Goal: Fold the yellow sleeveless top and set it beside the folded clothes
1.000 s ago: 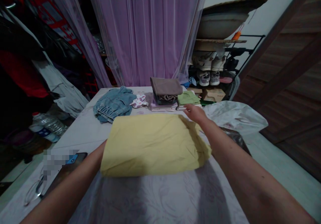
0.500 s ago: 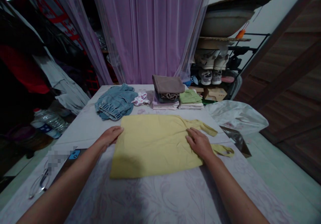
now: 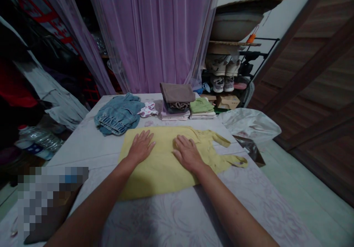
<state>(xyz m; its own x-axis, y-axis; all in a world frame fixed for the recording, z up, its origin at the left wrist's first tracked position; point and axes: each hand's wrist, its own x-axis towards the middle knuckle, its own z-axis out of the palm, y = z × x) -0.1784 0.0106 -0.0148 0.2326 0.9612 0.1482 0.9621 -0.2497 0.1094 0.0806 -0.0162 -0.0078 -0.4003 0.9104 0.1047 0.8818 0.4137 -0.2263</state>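
A yellow garment with shoulder straps (image 3: 163,165) lies spread flat on the table, its straps pointing right. My left hand (image 3: 141,145) rests palm down on its left part, fingers spread. On the middle of the cloth lies my right hand (image 3: 188,153), also flat with fingers stretched out. Neither hand grips anything. Behind the garment, a crumpled pair of denim clothes (image 3: 118,114) sits at the back left, beside a small white patterned cloth (image 3: 148,110).
Folded dark clothes (image 3: 177,93) and a pile topped with green cloth (image 3: 202,105) stand along the table's back edge. A blurred-out object (image 3: 55,202) lies at the left front. Beyond the right edge is a plastic bag (image 3: 251,123); purple curtains (image 3: 155,36) hang behind.
My left hand has moved from the garment's left edge onto the cloth. My right hand has shifted left, from near the straps to the middle. The view has turned slightly right.
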